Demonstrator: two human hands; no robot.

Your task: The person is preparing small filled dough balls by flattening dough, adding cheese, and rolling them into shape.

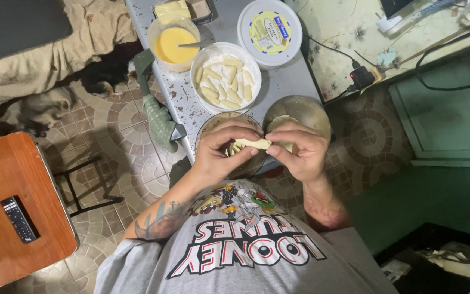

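Your left hand (221, 149) and right hand (299, 152), both pinched shut, share one dough piece (252, 144) whose long axis runs left to right between them, over the near edge of the table (286, 81), the right gripping its nearer end.

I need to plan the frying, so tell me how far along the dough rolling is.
Done: a white bowl holds a batch of finished dough sticks. In hand: left hand and right hand pinch one pale dough piece over a glass bowl. Left: more dough sits in the bowl behind the right hand; the yellow liquid looks untouched.
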